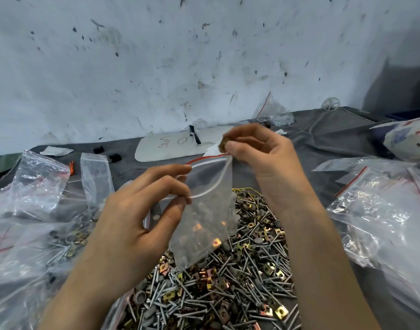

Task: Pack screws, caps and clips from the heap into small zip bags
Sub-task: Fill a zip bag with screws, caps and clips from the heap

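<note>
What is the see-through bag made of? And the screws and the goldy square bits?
Bag: probably thin clear plastic. It crinkles, shines, and you can see things behind it. Screws: grey metal with a dull shine and threaded shafts. Clips: likely bent sheet metal with a yellowish, coppery coating that glints.

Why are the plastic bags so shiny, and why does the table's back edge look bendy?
Head view: light bounces off the crinkly bags on the right as white glare; the same view's wide-angle lens bends the far edge of the table; the wall at right sits in shadow; the heap looks sharp.
</note>
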`<state>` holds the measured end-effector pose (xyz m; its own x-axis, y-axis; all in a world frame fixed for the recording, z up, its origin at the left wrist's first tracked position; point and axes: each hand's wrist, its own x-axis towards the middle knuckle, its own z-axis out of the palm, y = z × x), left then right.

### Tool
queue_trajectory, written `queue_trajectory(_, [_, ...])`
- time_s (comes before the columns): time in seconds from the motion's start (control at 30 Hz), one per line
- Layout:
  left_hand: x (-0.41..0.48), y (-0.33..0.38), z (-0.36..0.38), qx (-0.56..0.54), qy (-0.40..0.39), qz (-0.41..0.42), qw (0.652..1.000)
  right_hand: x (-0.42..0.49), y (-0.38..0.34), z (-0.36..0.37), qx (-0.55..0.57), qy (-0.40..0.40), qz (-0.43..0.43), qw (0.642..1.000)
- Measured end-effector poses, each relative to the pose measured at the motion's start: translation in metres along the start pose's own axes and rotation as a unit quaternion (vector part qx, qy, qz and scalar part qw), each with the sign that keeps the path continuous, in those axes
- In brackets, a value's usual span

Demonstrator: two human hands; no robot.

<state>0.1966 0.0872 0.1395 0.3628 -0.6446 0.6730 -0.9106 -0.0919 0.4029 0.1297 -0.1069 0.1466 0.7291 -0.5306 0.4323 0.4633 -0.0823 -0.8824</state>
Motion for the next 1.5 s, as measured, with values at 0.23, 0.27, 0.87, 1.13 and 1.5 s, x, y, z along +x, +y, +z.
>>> queue_trajectory(0.23, [0.0,0.001,-0.001,-0.006,0.003,-0.002,1.0,-0.018,-0.03,0.003,-0.198,-0.014,-0.044,0.979])
queue_trajectory(0.27, [-0.001,0.001,-0.001,-0.009,0.004,-0.003,1.0,-0.02,-0.035,-0.003,-0.181,0.021,-0.065,0.981])
queue_trajectory(0.87, [-0.026,0.047,0.021,0.041,0.151,-0.003,0.988,-0.078,0.11,-0.099,-0.593,-0.021,0.075,0.801])
queue_trajectory(1.13, [-0.047,0.069,0.006,-0.197,0.114,-0.072,0.971,-0.071,0.116,-0.092,-0.623,-0.057,0.06,0.778])
queue_trajectory(1.5, [-0.089,0.041,0.08,-0.077,0.009,-0.09,0.993,-0.088,0.074,-0.067,-0.324,0.056,-0.068,0.942])
